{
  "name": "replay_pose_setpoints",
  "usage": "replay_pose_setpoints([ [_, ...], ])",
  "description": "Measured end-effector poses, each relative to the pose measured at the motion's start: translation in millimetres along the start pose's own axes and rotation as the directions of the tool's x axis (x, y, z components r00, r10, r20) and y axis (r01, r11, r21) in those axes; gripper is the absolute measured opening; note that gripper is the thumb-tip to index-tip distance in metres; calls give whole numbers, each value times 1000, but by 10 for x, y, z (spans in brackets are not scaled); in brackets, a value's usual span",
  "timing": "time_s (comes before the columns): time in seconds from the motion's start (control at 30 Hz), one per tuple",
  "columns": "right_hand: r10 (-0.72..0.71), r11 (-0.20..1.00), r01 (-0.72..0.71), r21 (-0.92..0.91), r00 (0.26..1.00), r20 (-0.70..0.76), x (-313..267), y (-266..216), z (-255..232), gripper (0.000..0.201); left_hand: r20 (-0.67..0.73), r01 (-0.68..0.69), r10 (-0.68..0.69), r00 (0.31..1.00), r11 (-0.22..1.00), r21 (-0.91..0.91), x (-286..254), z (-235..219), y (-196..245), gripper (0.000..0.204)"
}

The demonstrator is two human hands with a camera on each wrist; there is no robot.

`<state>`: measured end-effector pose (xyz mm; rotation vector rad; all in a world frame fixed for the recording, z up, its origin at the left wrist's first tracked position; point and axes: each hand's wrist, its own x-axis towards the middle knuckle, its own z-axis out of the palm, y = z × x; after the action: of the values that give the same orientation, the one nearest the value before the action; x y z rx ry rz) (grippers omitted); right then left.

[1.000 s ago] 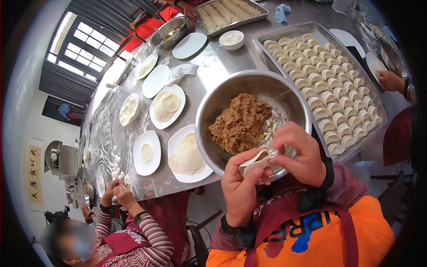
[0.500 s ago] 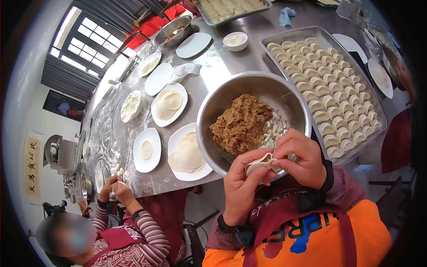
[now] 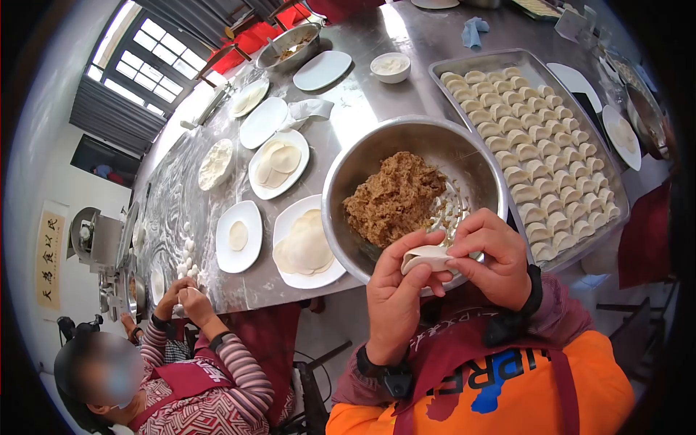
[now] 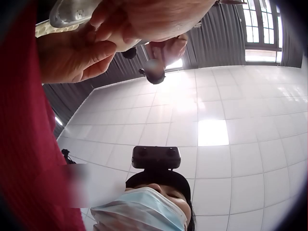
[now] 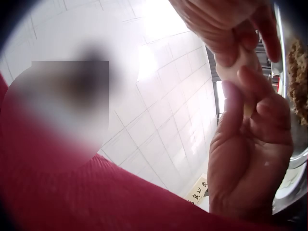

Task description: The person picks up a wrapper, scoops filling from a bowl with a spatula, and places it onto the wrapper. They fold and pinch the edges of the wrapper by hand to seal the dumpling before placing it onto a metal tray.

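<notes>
The dumpling [image 3: 428, 259] is up in both hands, over the near side of the big bowl [image 3: 449, 138]. The left hand [image 3: 391, 308] holds it, with thumb and fingers bent round it. The right hand [image 3: 496, 257] pinches the other end with thumb and finger. It looks like the closing-up part: the dough is folded over, but it is hard to tell if the edge is all stuck. The next bit seems to need small, firm pinches along the edge, with no squashing

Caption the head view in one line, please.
The left hand and right hand pinch a folded white dough wrapper over the round silver metal bowl.
</notes>
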<state>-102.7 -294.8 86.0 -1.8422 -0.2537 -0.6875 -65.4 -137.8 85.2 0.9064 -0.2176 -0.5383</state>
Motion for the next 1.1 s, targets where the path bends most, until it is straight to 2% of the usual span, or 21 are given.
replay_pose_setpoints([
  [0.1, 18, 999, -18, 38, 1000, 8, -6, -39, 3, 15, 10, -25, 24, 1000, 984, 177, -26, 11, -3, 35],
  [0.2, -39, 999, 39, -28, 999, -18, -27, -32, -13, 16, 83, -20, -11, 996, 931, 364, -76, 3, 20, 33],
  [0.3, -17, 1000, 17, 2, 1000, -22, -51, -45, -12, 16, 81, -36, 9, 997, 939, 341, -91, 53, 22, 33],
  [0.4, 93, 988, -80, 133, 991, -99, -39, -91, 5, 15, 121, -33, -6, 993, 947, 318, -101, 30, -10, 36],
  [0.5, 38, 999, -37, 6, 999, -32, -37, -100, -45, 15, 97, -91, 69, 993, 966, 241, -110, 80, -41, 41],
  [0.6, -109, 994, 109, -1, 993, -44, -78, -29, -73, 15, 86, -69, 54, 995, 981, 182, -89, 120, -39, 43],
  [0.7, -124, 991, 121, -55, 991, -56, -112, -61, -105, 15, 25, -12, 11, 1000, 998, 58, -121, 198, -62, 39],
  [0.8, -48, 999, 48, -2, 998, -45, -174, -95, -118, 13, 94, -32, 7, 996, 965, 260, -141, 143, -111, 35],
  [0.93, 18, 999, -17, 38, 1000, -21, -215, -176, -198, 14, 156, -58, -5, 988, 917, 395, -188, 227, -81, 35],
  [1.03, 129, 965, -100, 241, 985, -110, -266, -150, -195, 15, 175, -112, 38, 984, 893, 435, -203, 290, -73, 42],
  [1.1, 52, 994, -46, 99, 997, -61, -273, -185, -284, 15, 153, -138, 83, 985, 906, 399, -210, 387, -80, 47],
])
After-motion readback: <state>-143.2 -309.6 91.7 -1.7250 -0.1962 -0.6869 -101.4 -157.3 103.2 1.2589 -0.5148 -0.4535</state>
